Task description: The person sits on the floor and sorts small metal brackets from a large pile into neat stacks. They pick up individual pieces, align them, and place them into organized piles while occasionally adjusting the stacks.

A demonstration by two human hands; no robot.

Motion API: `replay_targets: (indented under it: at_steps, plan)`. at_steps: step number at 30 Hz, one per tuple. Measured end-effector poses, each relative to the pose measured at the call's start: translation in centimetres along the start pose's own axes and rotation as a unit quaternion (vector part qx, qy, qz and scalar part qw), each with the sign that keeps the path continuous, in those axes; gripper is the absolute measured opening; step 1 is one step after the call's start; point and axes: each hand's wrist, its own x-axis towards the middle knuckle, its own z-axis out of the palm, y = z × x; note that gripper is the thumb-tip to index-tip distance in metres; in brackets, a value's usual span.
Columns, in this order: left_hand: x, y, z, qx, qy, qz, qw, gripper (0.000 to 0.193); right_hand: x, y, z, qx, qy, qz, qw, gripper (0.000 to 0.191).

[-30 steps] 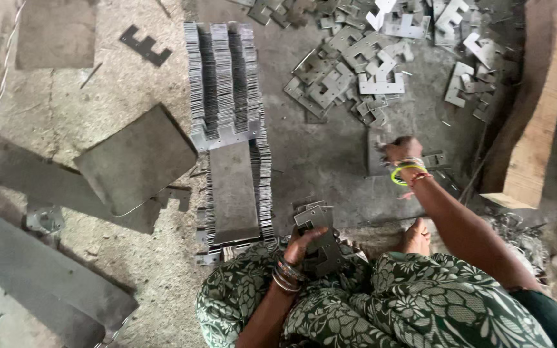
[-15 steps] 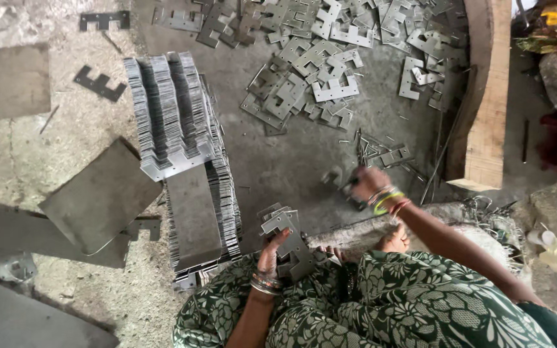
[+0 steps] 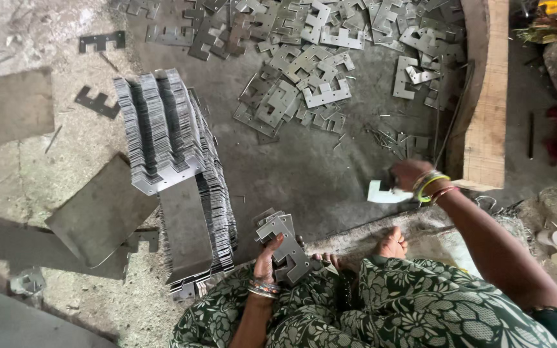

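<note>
Small stack of grey stamped metal plates (image 3: 286, 248), notched, E-like outline, tilted, gripped at 6 o'clock in frame. Single pale plate (image 3: 383, 193), flat, blurred, pinched at 3 o'clock of stack, well apart.

Light: soft, even daylight — weak shadows | Glare: none | Focus: sharp — right hand (image 3: 409, 174) motion-blurred

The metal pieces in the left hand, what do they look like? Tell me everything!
The metal pieces are thin, flat grey plates cut with square notches, like blocky letters. Several are bunched together in an uneven stack, edges fanned out. The left hand grips them from below, fingers across the top plate, holding them tilted just above the person's green flowered lap. They look dull and a bit scuffed.
</note>
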Motion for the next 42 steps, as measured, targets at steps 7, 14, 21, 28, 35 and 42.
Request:
replay_targets:
  at_steps: [7,14,21,28,35,42]
  plan:
    - [-0.6,1.4,1.7,0.013,0.031,0.01,0.999,0.059,1.6,-2.3,-1.4,0.195,0.14,0.023,0.97,0.04]
    - [-2.8,3.8,4.2,-0.017,0.008,0.0,1.0,0.053,3.5,-11.9,-3.9,0.26,0.213,-0.083,0.938,0.031]
    - [-2.3,4.2,4.6,-0.015,-0.002,0.005,1.0,0.055,4.3,-2.0,-5.2,0.322,0.147,0.255,0.9,0.032]
    - [2.7,3.8,6.7,0.051,-0.072,-0.022,0.996,0.06,3.6,-4.3,-6.6,-0.035,0.136,-0.159,0.977,0.023]
    - [5.4,3.9,10.5,0.105,-0.286,0.069,0.95,0.052,-1.8,-14.2,-7.6,-0.104,0.214,-0.343,0.909,0.06]
    - [5.4,9.6,16.5,0.67,-0.19,0.293,0.656,0.036,-0.9,-13.0,0.8,0.222,0.233,-0.223,0.92,0.103]
